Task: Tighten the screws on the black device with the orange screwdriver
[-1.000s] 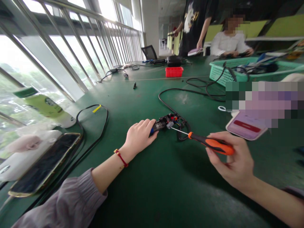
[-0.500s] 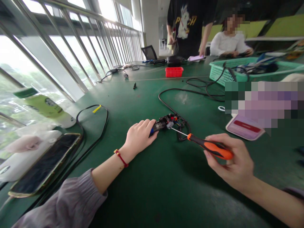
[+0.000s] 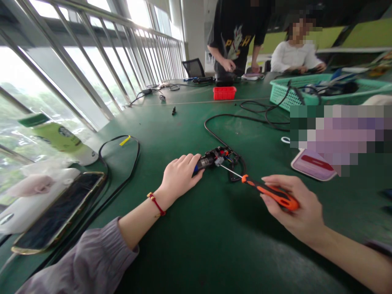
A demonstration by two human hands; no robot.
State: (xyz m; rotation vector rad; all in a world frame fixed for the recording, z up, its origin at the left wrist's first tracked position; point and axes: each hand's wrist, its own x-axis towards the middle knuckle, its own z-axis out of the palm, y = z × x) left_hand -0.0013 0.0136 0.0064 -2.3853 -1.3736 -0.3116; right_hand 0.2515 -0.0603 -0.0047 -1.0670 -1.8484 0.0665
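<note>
My left hand (image 3: pixel 181 174) is closed around the blue and black body of a small electrical device (image 3: pixel 206 161), pressing it to the green table (image 3: pixel 196 228). At its far end, black, red and grey parts and thin wires lie exposed. My right hand (image 3: pixel 301 204) grips the orange and black handle of a screwdriver (image 3: pixel 271 192) between thumb and fingers. The screwdriver's thin shaft points left, its tip at the grey part of the device; exactly what the tip touches is too small to tell. A black cable (image 3: pixel 211 122) loops behind and beside the device.
A red basket (image 3: pixel 224 94) and a green basket (image 3: pixel 280 92) with tools and cables stand farther back. On the left are a phone (image 3: pixel 61 212), a bottle (image 3: pixel 64 141) and a black cord (image 3: pixel 138 151). A purple phone (image 3: pixel 315 164) lies right. Two people are across the table.
The screwdriver handle has turned in my right hand, which has shifted slightly. My left hand and the device stay put. Across the table, the person in black has leaned and moved their hands.
</note>
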